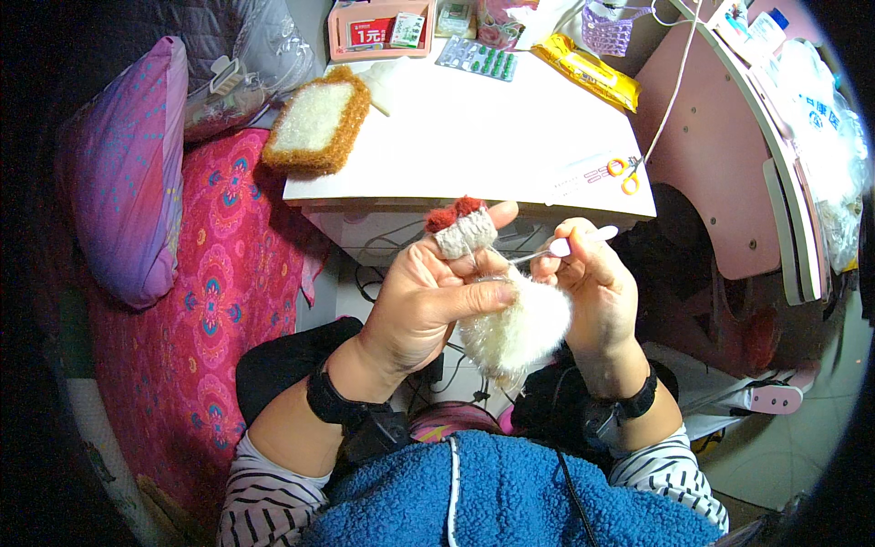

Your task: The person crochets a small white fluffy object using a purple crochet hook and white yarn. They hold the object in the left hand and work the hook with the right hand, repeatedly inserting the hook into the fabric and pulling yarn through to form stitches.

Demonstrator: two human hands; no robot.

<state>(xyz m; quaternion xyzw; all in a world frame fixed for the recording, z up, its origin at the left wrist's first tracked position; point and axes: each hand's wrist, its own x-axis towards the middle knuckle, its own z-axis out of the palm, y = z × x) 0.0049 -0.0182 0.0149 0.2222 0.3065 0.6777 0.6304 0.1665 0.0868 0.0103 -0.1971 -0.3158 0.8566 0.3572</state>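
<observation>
My left hand (427, 294) pinches a fluffy white crocheted piece (523, 325) between thumb and fingers. Around its fingers sits a small knitted band in pale grey yarn (466, 234) with red fuzzy tufts (454, 213) on top. My right hand (598, 287) grips a crochet hook with a pale handle (603, 234); its metal shaft reaches to the upper edge of the white piece, where a thin strand of yarn shows. The hook's tip is hidden by the yarn. Both hands are held in front of the white table's near edge.
On the white table (478, 150) lie a brown-edged fuzzy square piece (311, 123), orange-handled scissors (625, 176), a blister pack of capsules (476, 59), a yellow packet (589, 72) and a pink box (333, 34). A pink pegboard panel (724, 143) stands at right, a purple cushion (130, 178) at left.
</observation>
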